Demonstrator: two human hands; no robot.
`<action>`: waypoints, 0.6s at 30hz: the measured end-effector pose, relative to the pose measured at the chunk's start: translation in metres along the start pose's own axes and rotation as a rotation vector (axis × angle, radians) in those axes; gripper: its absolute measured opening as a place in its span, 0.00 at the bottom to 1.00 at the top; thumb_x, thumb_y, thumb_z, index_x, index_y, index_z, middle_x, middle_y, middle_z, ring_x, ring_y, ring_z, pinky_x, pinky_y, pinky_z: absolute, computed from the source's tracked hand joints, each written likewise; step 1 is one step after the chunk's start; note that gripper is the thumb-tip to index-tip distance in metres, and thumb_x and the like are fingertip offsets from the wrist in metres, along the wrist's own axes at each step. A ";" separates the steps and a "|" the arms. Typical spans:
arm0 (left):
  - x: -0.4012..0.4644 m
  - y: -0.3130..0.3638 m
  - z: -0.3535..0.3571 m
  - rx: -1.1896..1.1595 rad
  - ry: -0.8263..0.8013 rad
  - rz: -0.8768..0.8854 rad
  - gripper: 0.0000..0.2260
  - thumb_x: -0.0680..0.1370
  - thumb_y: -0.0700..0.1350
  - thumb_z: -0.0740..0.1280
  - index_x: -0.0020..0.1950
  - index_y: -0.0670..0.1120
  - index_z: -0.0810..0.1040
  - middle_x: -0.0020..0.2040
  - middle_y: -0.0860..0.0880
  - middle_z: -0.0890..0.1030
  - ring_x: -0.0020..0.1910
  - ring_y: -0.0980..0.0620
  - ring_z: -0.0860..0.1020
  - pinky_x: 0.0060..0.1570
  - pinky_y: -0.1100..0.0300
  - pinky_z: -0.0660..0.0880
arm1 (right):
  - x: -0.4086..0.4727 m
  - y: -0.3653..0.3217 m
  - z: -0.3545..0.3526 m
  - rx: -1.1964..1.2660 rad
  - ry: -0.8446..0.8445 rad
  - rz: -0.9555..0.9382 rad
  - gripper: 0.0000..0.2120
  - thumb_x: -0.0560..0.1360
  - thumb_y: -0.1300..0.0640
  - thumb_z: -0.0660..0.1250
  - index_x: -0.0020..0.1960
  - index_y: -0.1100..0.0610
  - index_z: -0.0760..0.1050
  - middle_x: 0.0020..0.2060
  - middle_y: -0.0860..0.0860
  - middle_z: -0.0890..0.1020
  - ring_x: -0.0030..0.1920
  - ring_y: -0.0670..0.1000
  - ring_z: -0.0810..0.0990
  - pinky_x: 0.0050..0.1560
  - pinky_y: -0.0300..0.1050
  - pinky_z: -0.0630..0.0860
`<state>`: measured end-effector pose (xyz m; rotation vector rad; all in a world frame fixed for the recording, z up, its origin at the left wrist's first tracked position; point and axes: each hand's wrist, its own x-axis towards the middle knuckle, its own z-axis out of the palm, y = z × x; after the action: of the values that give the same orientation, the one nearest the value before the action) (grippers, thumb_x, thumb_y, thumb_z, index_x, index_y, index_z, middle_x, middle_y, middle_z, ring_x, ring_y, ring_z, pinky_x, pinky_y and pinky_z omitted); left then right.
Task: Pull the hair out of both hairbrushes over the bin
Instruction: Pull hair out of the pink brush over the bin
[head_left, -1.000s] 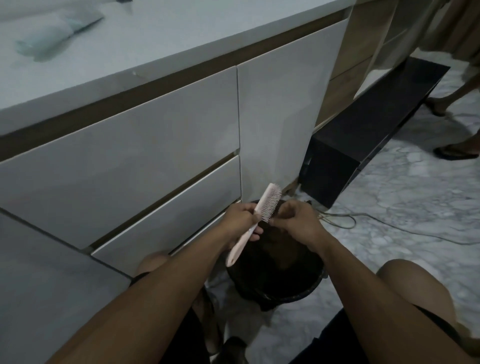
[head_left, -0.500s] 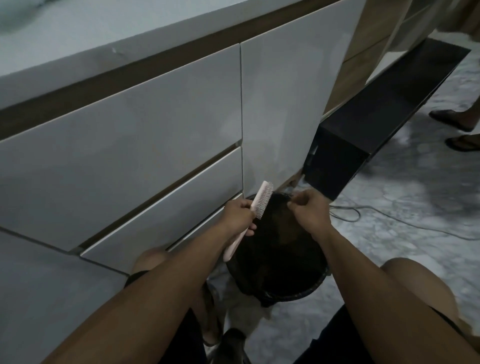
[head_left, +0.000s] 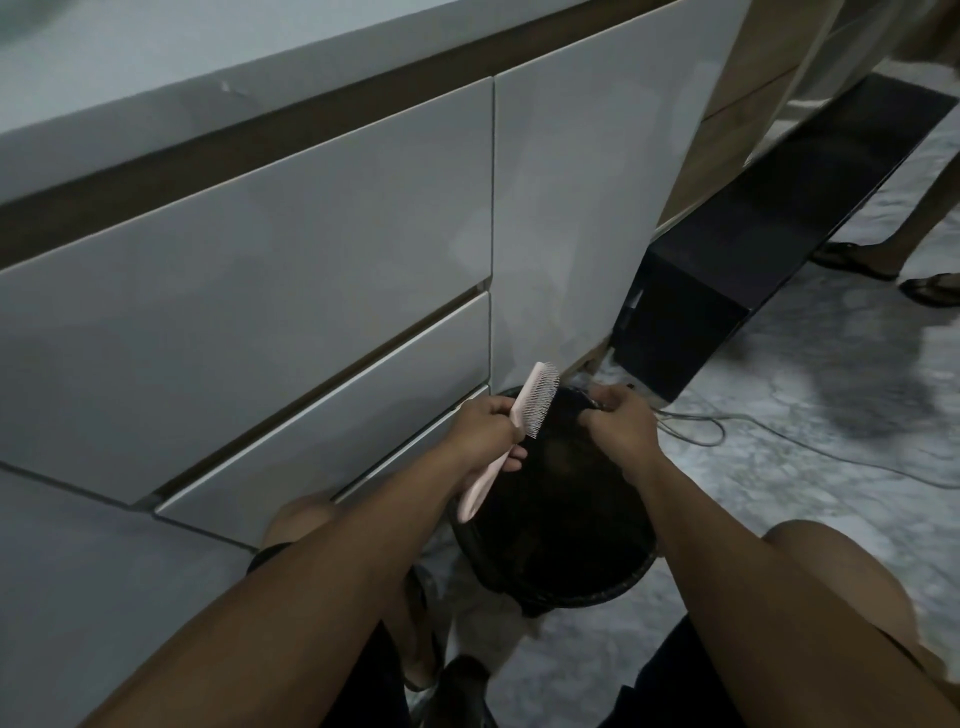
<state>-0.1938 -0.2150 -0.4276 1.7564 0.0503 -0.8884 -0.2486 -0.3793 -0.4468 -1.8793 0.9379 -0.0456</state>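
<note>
Pink hairbrush (head_left: 530, 410) in left hand (head_left: 485, 431)

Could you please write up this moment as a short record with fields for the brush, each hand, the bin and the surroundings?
brush: pink hairbrush, bristles facing right, held over the bin
left hand: left hand gripping the brush just below its head
right hand: right hand apart from the brush, fingertips pinched; hair between them cannot be made out
bin: black bin on the floor, contents too dark to tell
surroundings: white drawers behind
</note>
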 end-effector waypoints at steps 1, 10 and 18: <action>-0.001 0.001 0.000 -0.004 -0.008 0.001 0.17 0.75 0.30 0.61 0.62 0.41 0.75 0.47 0.42 0.79 0.33 0.50 0.78 0.26 0.62 0.76 | 0.000 -0.001 -0.001 0.007 0.007 0.003 0.19 0.68 0.63 0.70 0.58 0.55 0.78 0.56 0.53 0.82 0.53 0.52 0.80 0.56 0.48 0.77; -0.009 0.012 0.005 -0.032 -0.017 0.048 0.13 0.75 0.28 0.62 0.54 0.41 0.76 0.45 0.41 0.80 0.33 0.49 0.80 0.26 0.62 0.78 | -0.016 -0.020 0.001 0.589 -0.479 0.243 0.17 0.76 0.62 0.60 0.63 0.62 0.73 0.58 0.61 0.81 0.58 0.60 0.79 0.55 0.57 0.77; -0.023 0.010 0.002 0.135 0.060 0.208 0.20 0.72 0.29 0.65 0.61 0.43 0.80 0.48 0.45 0.82 0.35 0.53 0.78 0.32 0.61 0.79 | -0.022 -0.022 -0.007 0.541 -0.391 0.155 0.13 0.73 0.64 0.71 0.57 0.65 0.77 0.46 0.58 0.85 0.45 0.54 0.85 0.49 0.47 0.80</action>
<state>-0.2070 -0.2113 -0.4063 1.8754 -0.1538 -0.7013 -0.2538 -0.3664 -0.4187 -1.2535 0.7068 0.1446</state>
